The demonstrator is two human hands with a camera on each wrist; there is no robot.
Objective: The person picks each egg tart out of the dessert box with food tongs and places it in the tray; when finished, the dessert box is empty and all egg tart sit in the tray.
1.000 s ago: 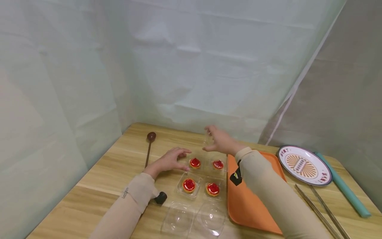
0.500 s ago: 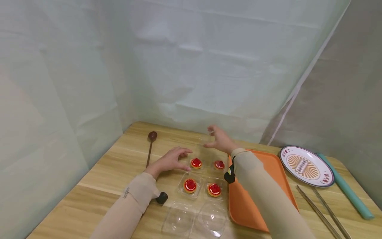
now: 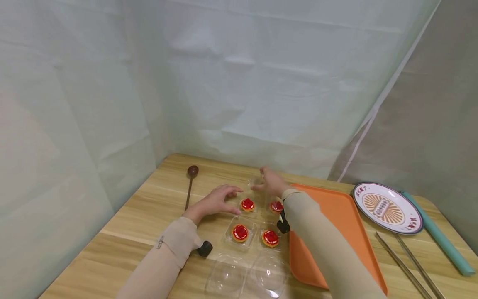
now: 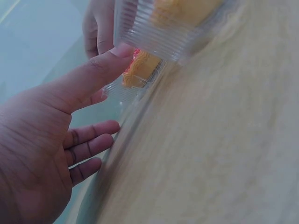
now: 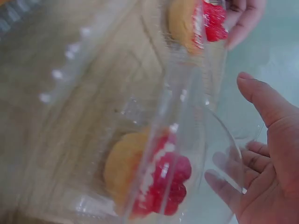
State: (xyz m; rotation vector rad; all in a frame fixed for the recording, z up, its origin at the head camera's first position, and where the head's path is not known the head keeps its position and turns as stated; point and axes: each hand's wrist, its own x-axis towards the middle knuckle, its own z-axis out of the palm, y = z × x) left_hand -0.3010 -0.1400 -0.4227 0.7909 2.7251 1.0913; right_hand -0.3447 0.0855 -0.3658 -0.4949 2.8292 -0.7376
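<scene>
Four-compartment clear plastic boxes hold small red-topped tarts on the table. My left hand [image 3: 216,201], fingers relaxed and spread, lies at the left side of the rear box, beside its left tart [image 3: 247,204]; in the left wrist view the thumb meets or overlaps the box's ribbed wall [image 4: 154,28]. Over the back of that box reaches my right hand [image 3: 274,182], partly covering the right tart [image 3: 276,207]. Its loosely bent fingers lie behind the raised clear lid [image 5: 219,140] in the right wrist view, the thumb apart. The front box carries two tarts [image 3: 240,233], its lid [image 3: 228,274] folded flat toward me.
An orange tray [image 3: 336,203] lies right of the boxes. Beyond it are a patterned plate [image 3: 388,207], metal tongs or rods [image 3: 407,265] and a teal roll [image 3: 440,236]. A brown spoon [image 3: 192,171] lies at the left. Pale cloth [image 3: 239,83] hangs behind the table.
My right hand has come lower and closer over the rear box, the clear lid tilting forward with it. The left hand has kept its place beside the box.
</scene>
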